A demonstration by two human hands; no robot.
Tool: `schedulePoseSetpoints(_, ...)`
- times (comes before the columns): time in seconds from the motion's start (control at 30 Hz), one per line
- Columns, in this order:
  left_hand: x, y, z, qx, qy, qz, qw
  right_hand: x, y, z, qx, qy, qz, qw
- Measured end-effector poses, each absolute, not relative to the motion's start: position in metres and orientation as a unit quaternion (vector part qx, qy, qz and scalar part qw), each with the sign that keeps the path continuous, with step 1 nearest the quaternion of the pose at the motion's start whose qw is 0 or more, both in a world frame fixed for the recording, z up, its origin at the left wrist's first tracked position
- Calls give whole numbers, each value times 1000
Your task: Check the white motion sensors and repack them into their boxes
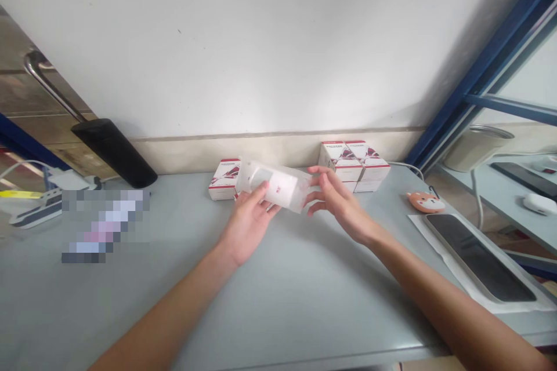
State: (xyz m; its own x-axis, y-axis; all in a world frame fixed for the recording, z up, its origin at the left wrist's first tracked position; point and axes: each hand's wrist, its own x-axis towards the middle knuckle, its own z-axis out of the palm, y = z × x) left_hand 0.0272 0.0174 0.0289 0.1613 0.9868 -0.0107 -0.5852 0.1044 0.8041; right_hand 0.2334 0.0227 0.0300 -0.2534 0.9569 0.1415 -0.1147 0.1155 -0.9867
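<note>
both hands hold a translucent packet above the grey table.
near edge: bare grey table (278,301); a dark phone (478,255) lies on a white sheet at right. mid-field: left hand (248,223) is curled under the left end of the translucent packet (278,185), thumb and fingers clamped on it; right hand (337,200) pinches the right end, thumb on top. the packet is clear of the table, tilted. beyond: one red-and-white box (224,179) just behind it, two more boxes (354,165) against the wall.
</note>
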Motion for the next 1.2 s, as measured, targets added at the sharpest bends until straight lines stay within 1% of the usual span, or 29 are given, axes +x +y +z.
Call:
schedulePoseSetpoints(0.07, 28, 17, 28, 374, 293, 570, 671, 227, 19, 30, -365, -576, 564, 466)
schedulePoseSetpoints(0.1, 28, 17, 27, 386, 293, 565, 668, 224, 17, 29, -365, -578, 557, 471)
schedulePoseSetpoints(0.27, 29, 16, 28, 421, 282, 556, 659, 222, 19, 28, -387, -527, 536, 533)
schedulePoseSetpoints(0.37, 26, 17, 28, 436, 292, 551, 649, 232, 24, 29, -375, -485, 573, 544)
schedulePoseSetpoints(0.47, 21, 18, 24, 497, 345, 513, 609, 242, 29, 31, -348, -448, 643, 516)
schedulePoseSetpoints(0.53, 18, 20, 19, 561, 391, 507, 524, 247, 31, 33, -341, -427, 676, 493)
schedulePoseSetpoints(0.6, 13, 22, 16, 639, 422, 518, 381, 251, 32, 35, -343, -416, 699, 470)
schedulePoseSetpoints(0.7, 6, 26, 16, 739, 416, 506, 157, 256, 34, 37, -339, -416, 717, 444)
schedulePoseSetpoints(0.73, 4, 26, 18, 765, 403, 490, 110, 257, 34, 38, -337, -420, 719, 440)
schedulePoseSetpoints(0.8, 0, 26, 21, 810, 376, 445, 69, 258, 35, 37, -337, -435, 709, 440)
schedulePoseSetpoints(0.9, -1, 23, 23, 842, 363, 394, 68, 259, 36, 36, -356, -489, 658, 449)
schedulePoseSetpoints(1.03, 1, 18, 21, 826, 418, 363, 107, 259, 36, 34, -409, -582, 547, 441)
schedulePoseSetpoints(1.13, 4, 15, 23, 796, 447, 372, 166, 257, 35, 34, -431, -628, 492, 421)
schedulePoseSetpoints(1.2, 8, 13, 27, 762, 453, 400, 232, 256, 34, 34, -431, -646, 474, 415)
